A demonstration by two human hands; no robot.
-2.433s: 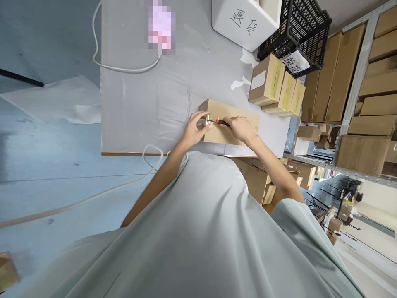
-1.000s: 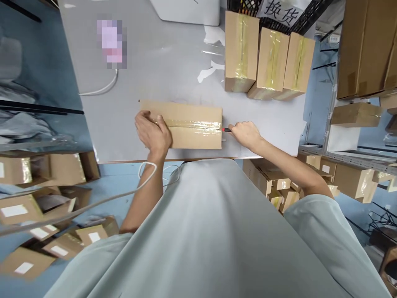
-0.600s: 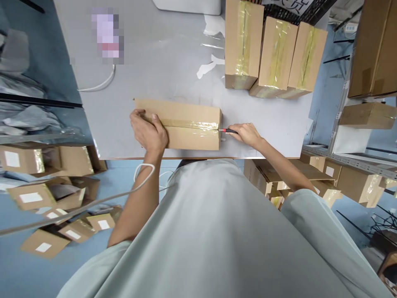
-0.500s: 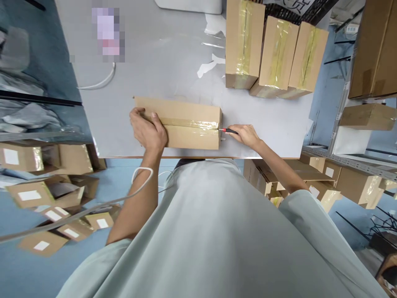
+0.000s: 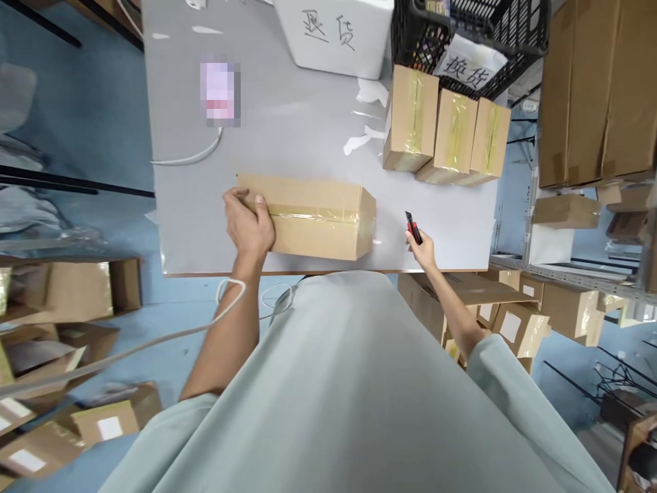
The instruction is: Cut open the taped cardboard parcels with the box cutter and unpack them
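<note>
A long cardboard box (image 5: pixel 318 229) lies on the table near its front edge, a strip of clear tape running along the top seam. My left hand (image 5: pixel 249 222) grips the box's left end, thumb on top and fingers curled around the end. Held in my right hand (image 5: pixel 421 250) is a red and black box cutter (image 5: pixel 413 229), pointing up and away from me. The cutter is to the right of the box, apart from it. Whether its blade is out I cannot tell.
Three taped cardboard boxes (image 5: pixel 456 137) stand at the table's back right, before a black plastic crate (image 5: pixel 472 41) with a handwritten sign. A white bin (image 5: pixel 336 34) is beside it. A white cable (image 5: pixel 189 159) lies at left. Another cable (image 5: pixel 154 341) crosses near my left forearm.
My right hand has drawn the box cutter away from the box's right end, to the right, and turned it upward. My left hand stays on the box. The view has shifted, showing more of the table's back.
</note>
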